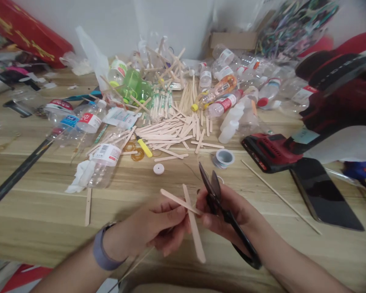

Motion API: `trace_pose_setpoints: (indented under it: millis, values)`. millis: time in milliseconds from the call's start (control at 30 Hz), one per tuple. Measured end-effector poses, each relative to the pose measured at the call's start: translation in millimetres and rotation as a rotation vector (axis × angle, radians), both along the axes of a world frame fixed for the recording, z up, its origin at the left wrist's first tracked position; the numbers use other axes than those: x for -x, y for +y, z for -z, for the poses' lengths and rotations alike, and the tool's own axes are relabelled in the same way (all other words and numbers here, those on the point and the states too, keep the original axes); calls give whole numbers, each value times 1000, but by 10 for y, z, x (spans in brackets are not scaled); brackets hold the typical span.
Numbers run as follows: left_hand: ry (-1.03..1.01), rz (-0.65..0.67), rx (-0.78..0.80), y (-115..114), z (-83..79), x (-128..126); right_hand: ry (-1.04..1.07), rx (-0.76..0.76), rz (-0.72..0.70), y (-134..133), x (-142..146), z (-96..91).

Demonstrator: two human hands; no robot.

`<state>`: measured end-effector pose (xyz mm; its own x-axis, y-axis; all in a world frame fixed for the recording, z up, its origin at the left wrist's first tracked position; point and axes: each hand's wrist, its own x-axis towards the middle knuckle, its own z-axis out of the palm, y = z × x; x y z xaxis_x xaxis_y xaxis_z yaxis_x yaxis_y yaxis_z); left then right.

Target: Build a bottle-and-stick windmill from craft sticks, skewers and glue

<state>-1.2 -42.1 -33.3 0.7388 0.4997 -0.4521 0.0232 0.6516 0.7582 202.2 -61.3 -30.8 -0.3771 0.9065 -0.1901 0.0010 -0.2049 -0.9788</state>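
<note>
Two wooden craft sticks point(195, 234) are crossed into an X in front of me. My left hand point(166, 221) pinches them near the crossing with thumb and fingers. A pair of black scissors point(221, 207) rests in my right hand point(232, 211), blades pointing up and away, slightly parted. The right thumb and fingertips are also close to one end of a craft stick; whether they press on it I cannot tell. Something thin trails below my left hand. Just beyond the hands lie a spool of grey wire point(223, 158) and a small white disc point(158, 169).
Loose craft sticks point(167, 132) are heaped mid-table, with a yellow-handled tool point(144, 147) beside them. Plastic bottles point(106, 156) stand and lie left and back. At right are a red power tool point(271, 150), a black phone point(326, 195) and a thin wooden stick point(280, 196).
</note>
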Motion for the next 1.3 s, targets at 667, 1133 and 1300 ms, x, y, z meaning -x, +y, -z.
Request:
trace_pose_setpoints:
  millis: [667,1133,1300]
  values:
    - [18,120,137,-9,-29,-52,116,128,-222,37,-25,-21]
    - [258,218,-424,-74,-462,81,548,260,-54,-57,-34,0]
    - [627,14,-1408,-143,-804,177,644,-20,15,-21,-197,-180]
